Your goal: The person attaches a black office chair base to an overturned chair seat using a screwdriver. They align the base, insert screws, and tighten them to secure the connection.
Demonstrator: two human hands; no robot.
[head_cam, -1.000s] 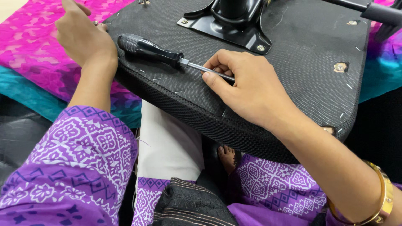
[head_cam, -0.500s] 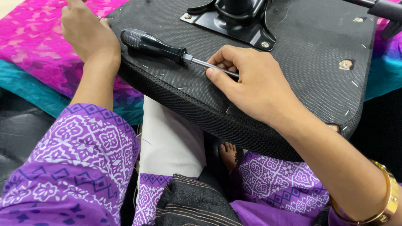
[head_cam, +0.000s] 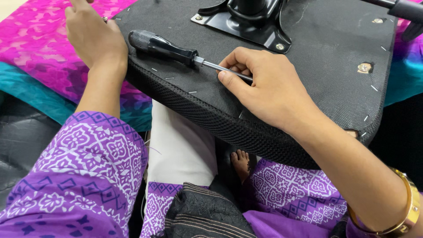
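— What is the right hand (head_cam: 273, 90) doing?

— Its fingers are pinching the metal shaft of the screwdriver (head_cam: 176, 49); the black handle is lying beyond the fingertips, flat on the upturned chair seat (head_cam: 326, 88).

— And the left hand (head_cam: 94, 37)?

— It is pressing on the seat's corner, fingers curled; whether they are gripping anything, I cannot tell. Staples (head_cam: 192, 92) are sitting along the edge just below the right thumb. The metal bracket (head_cam: 246, 20) is lying past the knuckles.
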